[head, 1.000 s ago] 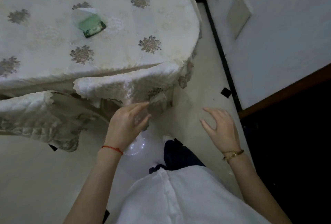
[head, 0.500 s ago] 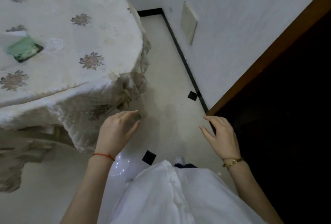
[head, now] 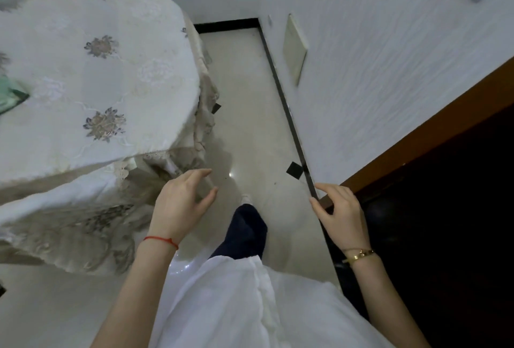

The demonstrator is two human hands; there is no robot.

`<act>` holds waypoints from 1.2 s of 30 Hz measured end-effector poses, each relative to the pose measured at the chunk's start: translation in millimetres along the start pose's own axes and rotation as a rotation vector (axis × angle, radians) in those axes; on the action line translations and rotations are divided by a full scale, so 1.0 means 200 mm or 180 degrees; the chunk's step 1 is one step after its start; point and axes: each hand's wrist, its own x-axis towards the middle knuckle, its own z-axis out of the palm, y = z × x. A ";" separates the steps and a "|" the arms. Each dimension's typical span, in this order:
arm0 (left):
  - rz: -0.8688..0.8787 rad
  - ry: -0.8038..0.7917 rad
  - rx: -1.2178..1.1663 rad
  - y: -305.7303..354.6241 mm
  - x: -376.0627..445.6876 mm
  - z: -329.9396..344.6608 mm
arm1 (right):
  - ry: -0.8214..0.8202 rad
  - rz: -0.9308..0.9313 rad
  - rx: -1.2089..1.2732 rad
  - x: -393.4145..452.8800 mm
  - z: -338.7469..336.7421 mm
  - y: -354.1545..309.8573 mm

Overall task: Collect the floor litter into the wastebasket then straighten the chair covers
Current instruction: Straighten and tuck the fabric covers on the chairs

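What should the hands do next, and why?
Probably reach the left hand back to the rumpled chair cover beside it and pull the cloth flat. Both hands are open and empty, the right hand too, and the cover hangs in uneven folds. No wastebasket shows here.

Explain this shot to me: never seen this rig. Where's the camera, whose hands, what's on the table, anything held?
No machine here: a person wears one wide-angle camera on the head, looking forward and down, so you see their own arms. The left hand, with a red string at the wrist, hangs open just past the draped chair cover and grips nothing. The right hand, with a gold bracelet, is open and empty too. At left is a table under a flowered white cloth; a green object lies on it, cut off by the picture's edge, so I can't say what it is. Below is pale floor with small black squares. No wastebasket is in view.
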 end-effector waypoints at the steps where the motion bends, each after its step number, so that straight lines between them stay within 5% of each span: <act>1: -0.0048 0.0000 -0.0012 -0.01 0.09 0.02 | -0.0023 -0.0024 -0.0005 0.09 0.02 0.03; 16: -0.0274 0.0099 -0.0061 -0.13 1.89 -0.14 | 0.0172 -0.0304 -0.0012 2.02 0.00 -0.02; 25: -0.0481 -0.0047 -0.0087 -0.26 2.71 0.02 | -0.0146 -0.0245 0.0077 2.90 0.22 0.15; 36: -0.0990 0.0540 -0.0173 -0.35 3.97 -0.08 | -0.0237 -0.1100 0.0072 4.61 0.24 0.03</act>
